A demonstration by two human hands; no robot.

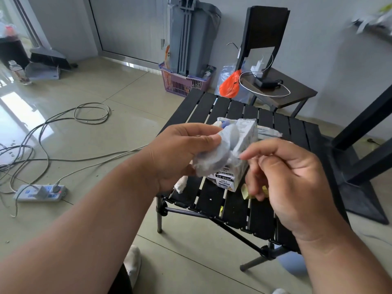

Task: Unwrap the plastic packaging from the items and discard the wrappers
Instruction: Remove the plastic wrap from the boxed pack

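Observation:
My left hand (pixel 180 151) grips a pale blue-grey rounded item in cloudy plastic wrapping (pixel 216 153), held above the black slatted table (pixel 297 132). My right hand (pixel 290 177) pinches a bit of the plastic at the item's right side with thumb and forefinger. Just behind the item stands a small white printed box (pixel 246 134), partly hidden by both hands. A wrapped flat packet (pixel 269 131) lies on the table behind the box. Small yellow pieces (pixel 245 192) show under my right hand.
A power strip (pixel 40 193) and loose cables (pixel 63 128) lie on the tiled floor at left. Beyond the table are a purple basket (pixel 184 81), a grey bin, an orange bag (pixel 230 84) and a dark chair (pixel 282 90). A black table leg stands at right.

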